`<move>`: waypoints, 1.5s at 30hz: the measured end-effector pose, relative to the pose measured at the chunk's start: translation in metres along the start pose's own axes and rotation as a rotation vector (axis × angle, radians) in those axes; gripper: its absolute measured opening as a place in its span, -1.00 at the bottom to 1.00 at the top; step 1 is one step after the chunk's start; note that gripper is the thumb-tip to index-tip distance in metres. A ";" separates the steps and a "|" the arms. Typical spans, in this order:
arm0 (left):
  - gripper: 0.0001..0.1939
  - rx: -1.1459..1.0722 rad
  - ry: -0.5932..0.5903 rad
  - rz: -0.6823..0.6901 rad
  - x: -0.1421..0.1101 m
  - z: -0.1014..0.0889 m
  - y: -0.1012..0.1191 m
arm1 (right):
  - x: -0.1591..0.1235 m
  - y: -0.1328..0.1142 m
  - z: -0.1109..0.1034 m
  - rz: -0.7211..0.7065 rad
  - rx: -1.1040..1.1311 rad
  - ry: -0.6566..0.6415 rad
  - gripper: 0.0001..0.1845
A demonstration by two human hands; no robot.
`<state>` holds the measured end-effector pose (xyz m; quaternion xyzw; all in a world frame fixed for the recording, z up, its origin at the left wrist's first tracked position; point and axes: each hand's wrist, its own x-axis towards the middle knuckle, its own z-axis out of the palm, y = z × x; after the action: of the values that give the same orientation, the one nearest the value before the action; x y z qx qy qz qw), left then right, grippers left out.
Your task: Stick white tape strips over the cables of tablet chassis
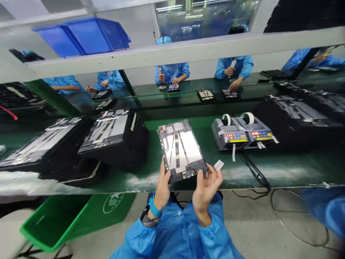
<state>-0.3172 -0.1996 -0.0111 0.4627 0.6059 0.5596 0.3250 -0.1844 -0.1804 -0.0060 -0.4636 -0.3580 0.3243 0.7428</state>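
An opened tablet [185,145], its silvery battery and dark ribbon cables facing up, is held tilted over the front of the green bench [151,126]. My left hand [162,187] grips its near left corner, thumb on the edge. At the near right corner, my right hand [206,185] pinches it between thumb and fingers. A small white strip of tape [219,164] shows just beyond my right fingertips; whether it touches them I cannot tell. Right of the tablet stand two grey tape dispensers [229,135] with lit red displays and white rolls.
Stacks of similar tablets in black trays [126,144] stand at left, more stacked tablets [302,108] at right. A green bin [81,219] sits below the bench's left front. Blue bins [91,36] rest on the overhead shelf. Several co-workers in blue work across the bench. Cables [256,172] hang at the right edge.
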 end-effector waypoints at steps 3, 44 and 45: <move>-0.20 0.168 -0.097 -0.118 -0.013 -0.036 -0.035 | -0.041 0.029 -0.004 0.049 -0.061 -0.042 -0.40; -0.85 0.849 -0.521 0.388 0.179 0.038 -0.005 | 0.133 0.092 0.033 -0.520 -0.638 -0.914 -0.49; -0.85 0.845 -0.525 0.375 0.181 0.039 -0.005 | 0.135 0.092 0.033 -0.543 -0.640 -0.927 -0.50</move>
<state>-0.3480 -0.0178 0.0004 0.7782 0.5837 0.1806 0.1452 -0.1541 -0.0220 -0.0495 -0.3667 -0.8275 0.1680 0.3905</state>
